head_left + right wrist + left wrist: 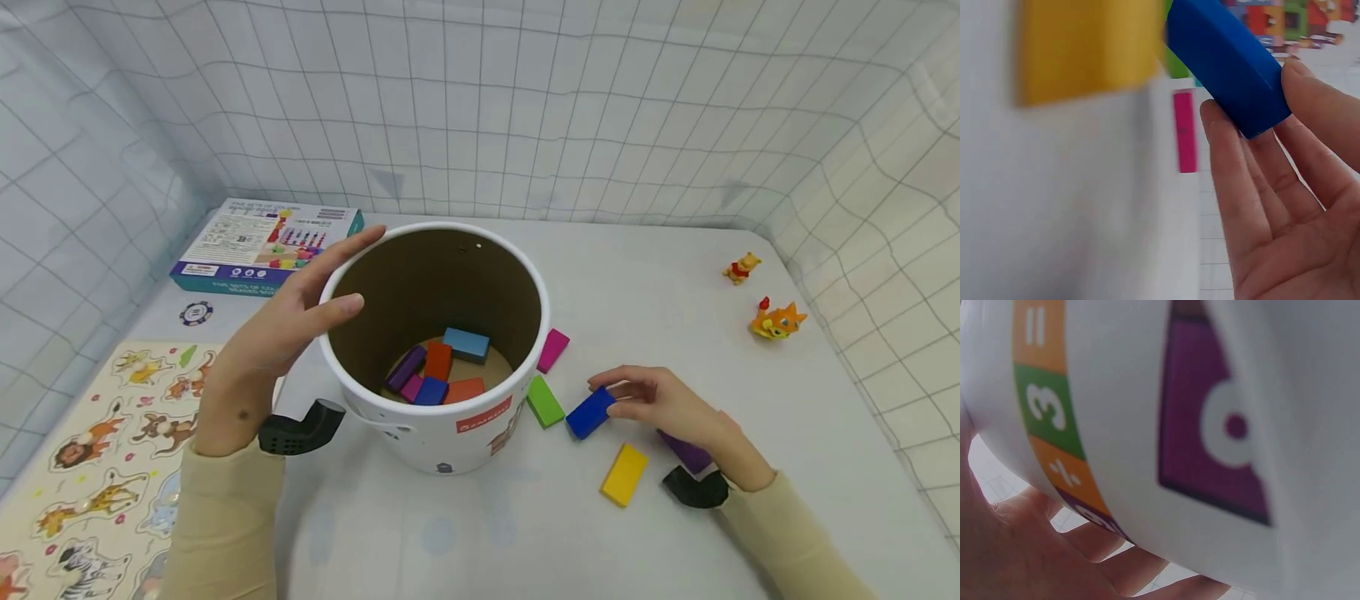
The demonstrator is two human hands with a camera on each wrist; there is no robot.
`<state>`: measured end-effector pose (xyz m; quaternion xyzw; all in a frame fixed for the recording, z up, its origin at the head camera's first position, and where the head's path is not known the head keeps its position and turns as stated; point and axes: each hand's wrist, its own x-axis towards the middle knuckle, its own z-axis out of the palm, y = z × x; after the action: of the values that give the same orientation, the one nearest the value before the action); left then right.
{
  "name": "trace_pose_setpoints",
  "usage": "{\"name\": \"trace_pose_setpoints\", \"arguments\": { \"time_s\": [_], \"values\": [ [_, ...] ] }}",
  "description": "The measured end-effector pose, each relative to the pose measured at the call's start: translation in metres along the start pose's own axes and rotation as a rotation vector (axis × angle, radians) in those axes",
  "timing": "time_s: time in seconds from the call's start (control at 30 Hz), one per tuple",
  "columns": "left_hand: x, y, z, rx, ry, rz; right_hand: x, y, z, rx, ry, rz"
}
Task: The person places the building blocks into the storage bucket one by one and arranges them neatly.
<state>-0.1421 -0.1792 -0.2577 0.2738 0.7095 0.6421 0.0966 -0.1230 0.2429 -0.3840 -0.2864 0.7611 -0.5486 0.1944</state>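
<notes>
A white bucket stands mid-table with several coloured blocks inside, among them a light blue block and an orange one. My left hand rests against its left side, the thumb at the rim and the fingers stretched along the wall. In the left wrist view, the spread fingers lie by the printed outer wall. My right hand pinches a blue block between thumb and fingertips. Near it lie a green block, a yellow block and a pink block; a purple block is partly hidden beneath that hand.
A boxed toy set sits at the back left, a poker chip in front of it. An animal puzzle board covers the left front. Two small figures, a bear and an orange creature, stand at the right rear.
</notes>
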Motion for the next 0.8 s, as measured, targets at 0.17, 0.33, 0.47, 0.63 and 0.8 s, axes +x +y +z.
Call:
{"name": "trace_pose_setpoints", "arguments": {
  "time_s": [0.17, 0.33, 0.47, 0.63, 0.8],
  "values": [
    [0.0, 0.002, 0.0, 0.011, 0.002, -0.004, 0.009, -0.036, -0.02, 0.106, 0.07, -0.005],
    [0.0, 0.002, 0.0, 0.023, -0.004, -0.007, 0.03, -0.093, -0.029, 0.257, 0.159, -0.124],
    [0.0, 0.002, 0.0, 0.023, -0.005, -0.008, 0.056, -0.143, -0.022, 0.296, 0.199, -0.151],
    [-0.001, 0.002, -0.001, 0.009, -0.005, -0.002, 0.102, -0.184, -0.009, 0.033, 0.123, -0.093],
    [0.0, 0.002, 0.0, -0.002, -0.017, -0.007, 0.142, -0.19, 0.002, -0.084, -0.061, -0.077]
  ]
}}
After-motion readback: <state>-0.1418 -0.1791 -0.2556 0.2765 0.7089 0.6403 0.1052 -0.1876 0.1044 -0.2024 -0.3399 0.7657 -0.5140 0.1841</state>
